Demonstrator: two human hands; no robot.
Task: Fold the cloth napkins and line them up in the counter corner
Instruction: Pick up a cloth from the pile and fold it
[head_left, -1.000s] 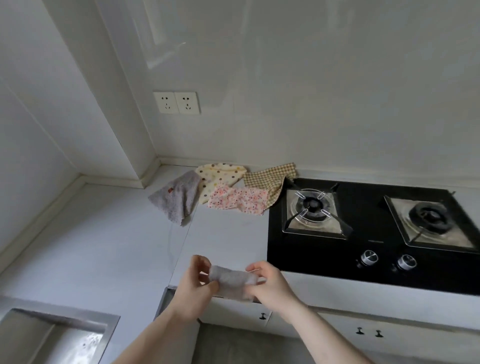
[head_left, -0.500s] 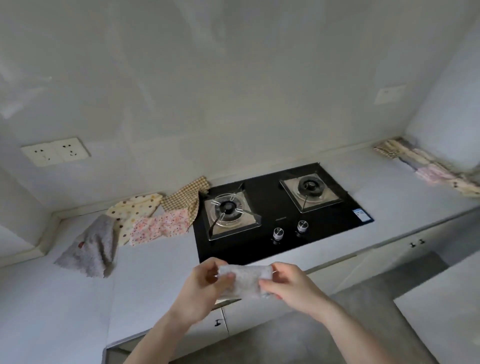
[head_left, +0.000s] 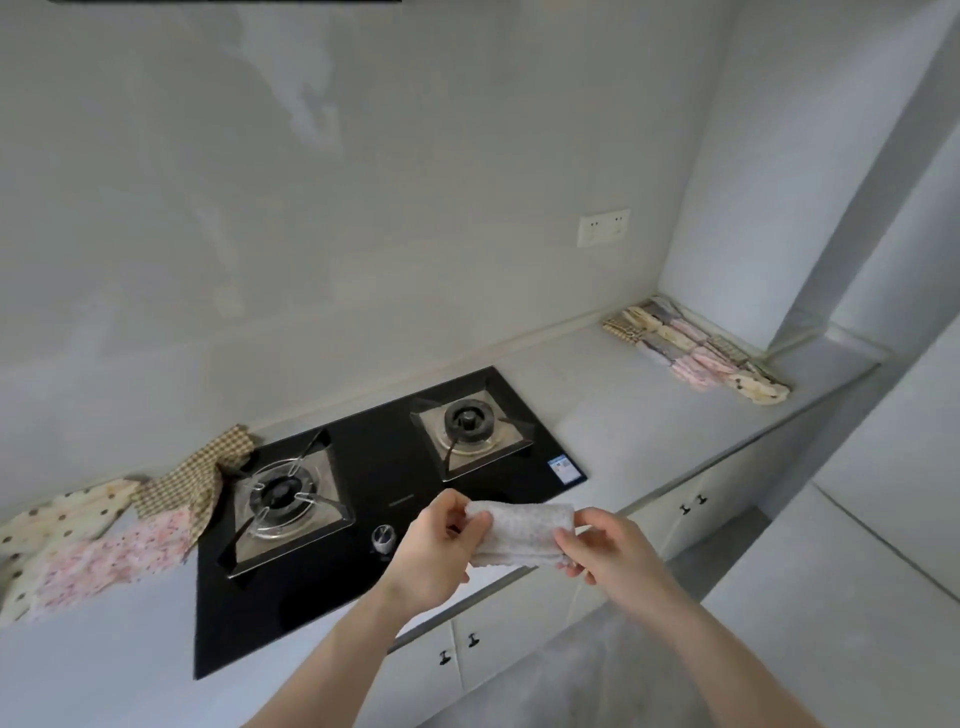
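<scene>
A folded grey napkin (head_left: 522, 532) hangs in the air in front of the counter edge, held at both ends. My left hand (head_left: 439, 556) pinches its left end and my right hand (head_left: 605, 551) pinches its right end. A row of several folded napkins (head_left: 693, 351) lies along the wall in the far right counter corner. At the left, three unfolded napkins lie on the counter: a checked one (head_left: 195, 475), a pink flowered one (head_left: 111, 558) and a cream dotted one (head_left: 57, 517).
A black two-burner gas hob (head_left: 374, 467) sits in the white counter (head_left: 613, 410) between the loose napkins and the folded row. White cabinet doors (head_left: 519, 634) run below the counter. A wall socket (head_left: 602, 227) is above the right corner.
The view has swung right, from the loose napkins toward the far right corner with the folded row. Both hands still hold the folded grey napkin, now in front of the hob's right side.
</scene>
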